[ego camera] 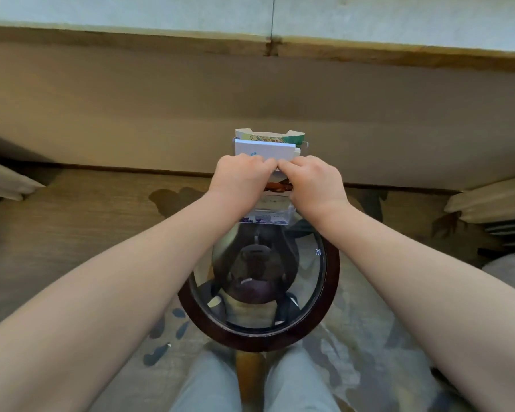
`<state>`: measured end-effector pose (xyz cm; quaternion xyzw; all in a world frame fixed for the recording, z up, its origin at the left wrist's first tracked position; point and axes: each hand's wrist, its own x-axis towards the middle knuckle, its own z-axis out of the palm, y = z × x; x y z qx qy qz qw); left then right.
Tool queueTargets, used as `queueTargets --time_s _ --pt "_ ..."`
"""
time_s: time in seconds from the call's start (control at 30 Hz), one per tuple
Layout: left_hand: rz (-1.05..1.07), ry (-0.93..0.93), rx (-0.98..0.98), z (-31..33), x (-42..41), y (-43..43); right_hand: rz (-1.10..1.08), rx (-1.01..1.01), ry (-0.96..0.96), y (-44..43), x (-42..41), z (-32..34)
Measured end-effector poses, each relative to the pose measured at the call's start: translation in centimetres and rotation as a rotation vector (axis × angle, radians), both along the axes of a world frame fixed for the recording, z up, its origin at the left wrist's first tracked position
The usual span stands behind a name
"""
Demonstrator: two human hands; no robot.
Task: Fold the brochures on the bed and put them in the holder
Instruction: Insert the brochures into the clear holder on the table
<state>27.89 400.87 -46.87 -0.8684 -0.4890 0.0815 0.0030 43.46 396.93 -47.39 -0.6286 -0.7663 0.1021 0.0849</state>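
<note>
On the glass surface, a folded brochure is sitting in the clear holder, with your left grip and right grip both curling closed over its top edge. It is probably handling light and bendy, so I'm suggesting holds near both top corners.

Soft even indoor light, strong fisheye bending at edges, slight overall blur.

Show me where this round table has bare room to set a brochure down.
Bare glass runs from the holder to the near rim of the table. The far edge is crowded: there the brochures stand in the holder, with the left hand and right hand gripping them.
</note>
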Motion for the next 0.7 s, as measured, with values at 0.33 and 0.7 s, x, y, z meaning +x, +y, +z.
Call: queueTargets --time_s 0.33,0.7 --pt "-0.008 0.026 -0.071 -2.4 0.6 1.5 -0.015 -0.106 -0.063 1.9 0.0 -1.5" --pt "-0.040 0.053 -0.219 -6.8 0.5 0.7 0.010 -0.270 -0.113 1.1 -0.3 -5.0"
